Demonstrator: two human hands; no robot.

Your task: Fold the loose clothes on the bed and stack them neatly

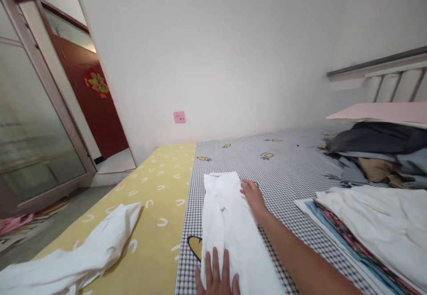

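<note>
Left hand splayed, oblong white cloth

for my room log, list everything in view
folded cloth garment: one, white, centre
rumpled cloth: one, white, near left
printed bedding: count unclear, yellow and checked, beneath
folded cloth stack: one, multicoloured, near right
rumpled clothes pile: one, grey-brown, far right
flat sheet: one, pink, atop pile
square paper note: one, pink, on white wall
wooden door: one, red, left
framed glass door: one, greyish, left
long rail: one, grey, upper right
floor items: several, pink and pale, left
left hand: one, bare, on garment
right hand: one, bare, garment's right edge
</note>
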